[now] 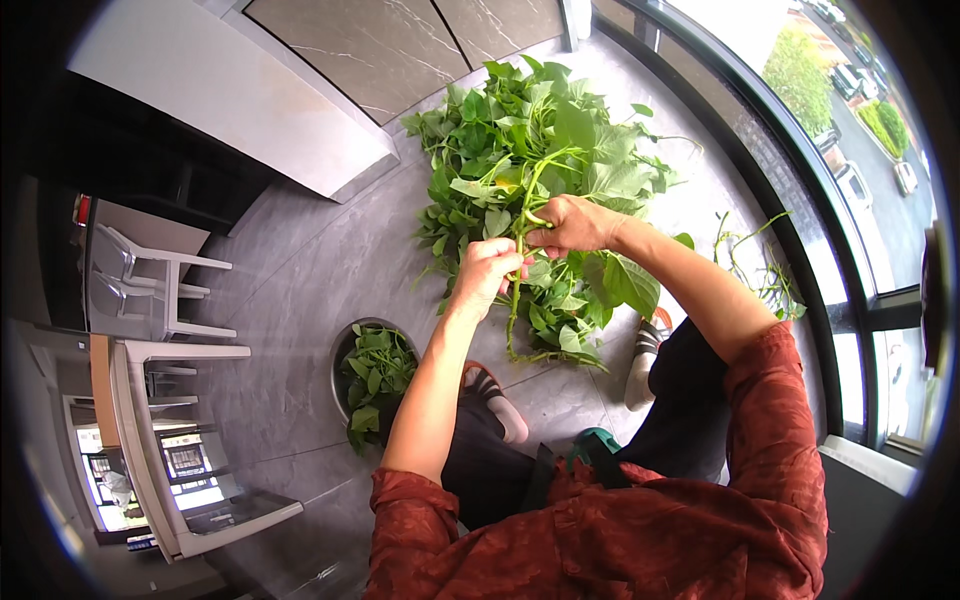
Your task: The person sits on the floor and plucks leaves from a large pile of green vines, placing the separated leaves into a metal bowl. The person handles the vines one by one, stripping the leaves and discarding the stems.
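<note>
A long green vine (538,180) with broad leaves runs between both hands, its bare lower stem trailing down toward the floor. My left hand (489,271) pinches that stem from the left. Just above it, my right hand (574,225) is closed around the vine and a curled bit of leaf stalk. Beyond the hands spreads a large heap of leafy green vines (480,142) on the floor. By my left forearm stands a round metal basin (339,375), holding picked leaves and stalks (375,367).
Grey floor tiles (285,300) surround the heap. A few stripped stems (750,255) lie by the window frame (757,142) at right. White chairs (176,277) and a glass-topped table (180,442) stand at left. Marble-patterned cabinet doors (390,52) rise at the back.
</note>
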`<state>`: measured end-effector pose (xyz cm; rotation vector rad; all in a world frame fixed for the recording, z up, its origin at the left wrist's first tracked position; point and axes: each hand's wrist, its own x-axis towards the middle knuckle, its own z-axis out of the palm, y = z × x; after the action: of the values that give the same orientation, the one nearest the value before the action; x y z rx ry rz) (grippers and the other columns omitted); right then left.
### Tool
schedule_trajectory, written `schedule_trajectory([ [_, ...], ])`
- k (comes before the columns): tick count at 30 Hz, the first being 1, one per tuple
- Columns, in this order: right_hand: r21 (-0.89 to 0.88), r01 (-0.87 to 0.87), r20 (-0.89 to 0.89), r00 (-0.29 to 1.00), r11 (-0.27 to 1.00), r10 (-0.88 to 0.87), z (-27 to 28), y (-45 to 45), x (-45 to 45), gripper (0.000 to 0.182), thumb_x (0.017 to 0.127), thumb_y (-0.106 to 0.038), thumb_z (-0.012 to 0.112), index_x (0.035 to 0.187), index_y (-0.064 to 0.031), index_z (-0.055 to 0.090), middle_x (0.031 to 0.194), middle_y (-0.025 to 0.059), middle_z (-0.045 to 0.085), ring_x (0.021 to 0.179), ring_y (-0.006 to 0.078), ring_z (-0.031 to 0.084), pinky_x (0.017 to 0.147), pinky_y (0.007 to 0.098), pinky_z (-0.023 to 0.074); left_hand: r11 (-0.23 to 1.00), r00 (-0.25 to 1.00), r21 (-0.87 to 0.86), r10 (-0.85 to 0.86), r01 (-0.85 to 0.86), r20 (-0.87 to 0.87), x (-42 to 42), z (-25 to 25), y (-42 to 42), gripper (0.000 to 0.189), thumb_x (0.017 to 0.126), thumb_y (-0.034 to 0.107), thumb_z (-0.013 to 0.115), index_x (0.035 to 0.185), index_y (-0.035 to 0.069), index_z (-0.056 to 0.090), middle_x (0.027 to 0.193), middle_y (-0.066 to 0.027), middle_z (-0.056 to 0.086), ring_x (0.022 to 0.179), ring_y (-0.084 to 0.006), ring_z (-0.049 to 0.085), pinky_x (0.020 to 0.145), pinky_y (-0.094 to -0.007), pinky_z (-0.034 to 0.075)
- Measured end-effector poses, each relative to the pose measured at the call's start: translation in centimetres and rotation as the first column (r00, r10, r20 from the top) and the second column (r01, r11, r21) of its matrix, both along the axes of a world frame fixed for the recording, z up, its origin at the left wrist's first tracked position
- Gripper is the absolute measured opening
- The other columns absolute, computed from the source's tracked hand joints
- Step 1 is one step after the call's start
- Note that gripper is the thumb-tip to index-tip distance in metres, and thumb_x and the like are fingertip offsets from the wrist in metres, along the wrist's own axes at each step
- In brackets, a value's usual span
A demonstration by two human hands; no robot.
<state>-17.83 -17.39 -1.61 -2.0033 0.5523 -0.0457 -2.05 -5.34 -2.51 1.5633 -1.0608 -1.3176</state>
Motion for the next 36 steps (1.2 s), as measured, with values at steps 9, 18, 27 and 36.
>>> schedule_trajectory([
  [9, -0.202, 0.130, -0.094, 0.984, 0.971, -0.151, -0.1, 1.5, 0.8, 0.031, 0.081, -0.026, 0.053, 0.067, -0.0002, 0.060, 0.058, 0.0107, 0.061, 0.055, 0.0210, 0.062, 0.058, 0.0326, 0.0500, 0.979, 0.969, -0.114, 0.184, -0.167, 0.165, -1.3, -1.4, 0.0, 0.013, 0.079, 0.005, 0.052, 0.076, -0.002, 0.062, 0.065, -0.0056, 0.061, 0.053, -0.0095, 0.053, 0.045, -0.0212, 0.042],
  [18, -0.164, 0.341, -0.071, 0.932, 0.926, -0.356, 0.4, 5.0, 1.6, 0.028, 0.075, -0.025, 0.057, 0.073, 0.0016, 0.064, 0.076, 0.0241, 0.062, 0.077, 0.0366, 0.062, 0.071, 0.0404, 0.0495, 0.937, 0.835, -0.301, 0.304, -0.176, 0.459, -2.1, -3.8, 0.2, 0.014, 0.078, 0.002, 0.052, 0.068, -0.001, 0.061, 0.055, -0.0050, 0.058, 0.046, -0.0091, 0.052, 0.044, -0.0238, 0.042],
  [27, -0.125, 0.479, 0.138, 0.876, 0.869, -0.463, 3.3, -0.4, 0.1, 0.033, 0.073, -0.032, 0.066, 0.086, -0.0020, 0.063, 0.073, 0.0180, 0.062, 0.069, 0.0284, 0.061, 0.068, 0.0373, 0.0472, 0.929, 0.875, -0.313, 0.311, -0.197, 0.372, -2.5, -4.1, 0.6, 0.011, 0.076, 0.010, 0.061, 0.077, 0.000, 0.063, 0.058, -0.0080, 0.058, 0.051, -0.0133, 0.052, 0.051, -0.0290, 0.041],
  [36, -0.502, 0.228, 0.144, 0.973, 0.834, -0.179, 0.1, -1.0, 0.2, 0.035, 0.068, -0.035, 0.066, 0.072, -0.0017, 0.058, 0.063, 0.0190, 0.057, 0.065, 0.0358, 0.058, 0.063, 0.0423, 0.0462, 0.950, 0.940, -0.277, 0.219, -0.145, 0.260, -3.0, -2.6, 1.8, 0.014, 0.077, 0.005, 0.061, 0.088, -0.001, 0.066, 0.066, -0.0041, 0.063, 0.059, -0.0082, 0.055, 0.057, -0.0233, 0.044],
])
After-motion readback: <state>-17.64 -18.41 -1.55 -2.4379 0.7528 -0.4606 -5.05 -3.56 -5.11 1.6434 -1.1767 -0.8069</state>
